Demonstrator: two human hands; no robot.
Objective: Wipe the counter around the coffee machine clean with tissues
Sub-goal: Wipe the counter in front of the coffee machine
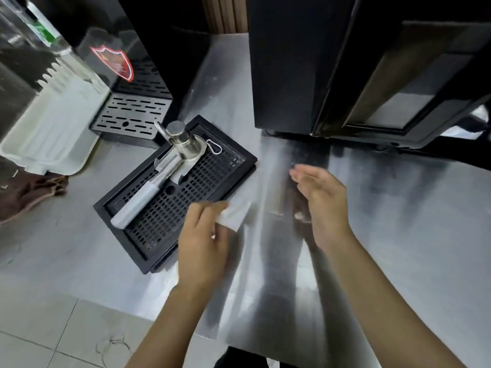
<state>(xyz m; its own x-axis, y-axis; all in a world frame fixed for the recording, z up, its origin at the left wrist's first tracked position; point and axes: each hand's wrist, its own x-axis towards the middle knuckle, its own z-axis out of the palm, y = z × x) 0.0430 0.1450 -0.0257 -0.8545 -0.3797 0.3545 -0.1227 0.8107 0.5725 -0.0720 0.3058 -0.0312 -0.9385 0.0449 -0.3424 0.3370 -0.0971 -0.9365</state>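
My left hand (203, 247) is closed on a white tissue (233, 216) just above the steel counter (398, 221), beside the right corner of a black perforated drip tray (159, 227). My right hand (322, 200) hovers flat and open over the counter, fingers together, holding nothing, in front of the big black coffee machine (345, 62). On the drip tray lie a steel tamper (183, 140) and a grey-handled scoop (143, 197). The tissue is blurred by motion.
A second black machine with a slotted metal tray (132, 115) stands at the back left. A white lidded box (50, 128) and a brown cloth (26, 192) sit at the left. The counter's front edge (186, 330) drops to a tiled floor.
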